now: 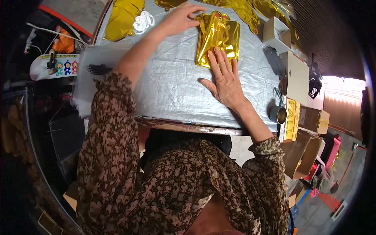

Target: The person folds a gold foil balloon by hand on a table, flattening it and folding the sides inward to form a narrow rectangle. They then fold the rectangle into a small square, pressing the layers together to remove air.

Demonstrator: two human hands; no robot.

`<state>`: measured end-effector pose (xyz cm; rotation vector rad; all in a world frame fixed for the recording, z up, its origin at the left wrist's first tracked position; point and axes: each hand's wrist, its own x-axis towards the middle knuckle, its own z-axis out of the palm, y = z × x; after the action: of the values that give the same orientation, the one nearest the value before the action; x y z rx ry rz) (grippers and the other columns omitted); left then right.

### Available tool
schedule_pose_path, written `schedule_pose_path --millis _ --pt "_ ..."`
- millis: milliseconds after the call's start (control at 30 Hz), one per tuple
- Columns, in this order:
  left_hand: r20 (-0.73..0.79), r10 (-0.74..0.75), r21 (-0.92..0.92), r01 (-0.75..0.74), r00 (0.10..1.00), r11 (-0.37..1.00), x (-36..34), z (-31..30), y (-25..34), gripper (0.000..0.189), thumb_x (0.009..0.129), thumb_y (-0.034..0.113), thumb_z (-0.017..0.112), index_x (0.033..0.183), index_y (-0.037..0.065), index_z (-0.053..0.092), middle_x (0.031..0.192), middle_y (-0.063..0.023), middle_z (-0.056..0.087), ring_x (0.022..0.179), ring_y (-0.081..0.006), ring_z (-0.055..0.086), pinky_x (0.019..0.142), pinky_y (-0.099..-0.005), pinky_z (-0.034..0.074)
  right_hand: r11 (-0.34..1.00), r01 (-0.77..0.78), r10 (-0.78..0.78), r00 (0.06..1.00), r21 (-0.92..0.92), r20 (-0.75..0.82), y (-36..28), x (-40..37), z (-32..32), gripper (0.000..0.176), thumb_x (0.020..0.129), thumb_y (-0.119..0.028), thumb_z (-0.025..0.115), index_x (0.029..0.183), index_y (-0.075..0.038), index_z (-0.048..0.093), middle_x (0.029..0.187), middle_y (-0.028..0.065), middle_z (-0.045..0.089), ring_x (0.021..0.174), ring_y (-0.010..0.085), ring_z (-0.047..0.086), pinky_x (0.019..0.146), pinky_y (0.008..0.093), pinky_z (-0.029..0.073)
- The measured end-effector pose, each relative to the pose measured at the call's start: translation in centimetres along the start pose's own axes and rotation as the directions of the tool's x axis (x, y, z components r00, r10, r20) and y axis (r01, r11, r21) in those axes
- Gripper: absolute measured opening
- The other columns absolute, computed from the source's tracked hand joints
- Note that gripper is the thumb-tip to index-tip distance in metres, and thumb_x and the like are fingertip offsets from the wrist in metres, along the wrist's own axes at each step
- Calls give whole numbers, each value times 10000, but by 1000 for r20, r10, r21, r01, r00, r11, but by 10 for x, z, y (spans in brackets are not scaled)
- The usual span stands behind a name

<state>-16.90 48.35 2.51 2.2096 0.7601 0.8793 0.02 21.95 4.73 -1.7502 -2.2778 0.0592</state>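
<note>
Press the gold foil (218,38) evenly with the flat, open right hand (226,80) — the left hand (182,19) curls at its upper corner, whether pinching I cannot tell.

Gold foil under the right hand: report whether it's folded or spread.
Folded, it appears: the gold foil shows a narrow layer over a wider, straight-edged rectangle, and the right hand rests on its near end.
</note>
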Motion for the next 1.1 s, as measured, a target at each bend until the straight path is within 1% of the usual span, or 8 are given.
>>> schedule_pose_path --millis 67,167,300,367,467,800,867,1100 --pt "201 200 -142 -174 959 975 17 -6 -23 529 883 85 760 1394 153 640 1253 -58 653 983 -203 640 891 -303 543 1000 -1 1 1000 -6 9 -3 2 -3 922 972 -584 620 1666 -102 250 1696 197 275 1562 395 270 1230 615 214" --pt "227 301 -138 -276 926 951 33 -11 -17 362 906 129 766 1262 100 711 1177 -71 649 923 -215 640 869 -315 546 1000 -14 14 1000 6 28 -5 3 -6 927 963 -579 631 1666 -106 255 1703 197 259 1563 399 265 1230 620 214" --pt "459 107 -317 51 882 947 54 -7 -49 496 928 256 770 1373 71 655 1433 -129 607 1243 -204 608 1042 -399 488 999 -39 36 996 37 76 -8 5 -10 923 959 -571 638 1669 -119 259 1713 196 233 1565 407 253 1235 620 196" --pt "434 232 -399 -45 871 916 58 -21 -23 301 859 85 803 1156 60 763 1275 -75 674 1043 -116 638 904 -290 519 998 -43 38 995 51 92 -8 6 -11 923 958 -568 640 1671 -124 257 1715 197 224 1565 411 249 1238 619 188" --pt "496 164 -379 43 853 924 64 -22 -12 211 881 125 784 1076 44 783 1266 -95 692 1080 -170 654 939 -327 518 996 -60 51 991 67 123 -9 7 -14 928 957 -571 641 1674 -131 250 1718 200 215 1563 418 244 1241 617 176" --pt "634 349 -351 -146 690 925 105 4 -20 253 814 140 747 1017 -9 770 1233 -148 724 1052 -252 689 912 -359 538 992 -98 84 981 76 173 -13 14 -20 924 953 -583 640 1670 -136 266 1720 207 208 1563 427 241 1242 619 169" --pt "649 116 21 -171 752 985 101 4 0 232 762 120 740 965 12 775 1153 -138 744 980 -246 701 834 -376 549 992 -100 87 981 71 172 -13 14 -19 922 952 -584 640 1671 -142 268 1720 208 207 1564 429 240 1243 619 167" --pt "607 4 -7 1 795 1000 92 9 5 165 771 158 761 902 60 777 1009 -141 750 897 -259 717 736 -391 539 994 -103 93 978 42 187 -15 17 -22 907 949 -594 638 1669 -168 287 1717 204 221 1562 434 238 1245 617 163"
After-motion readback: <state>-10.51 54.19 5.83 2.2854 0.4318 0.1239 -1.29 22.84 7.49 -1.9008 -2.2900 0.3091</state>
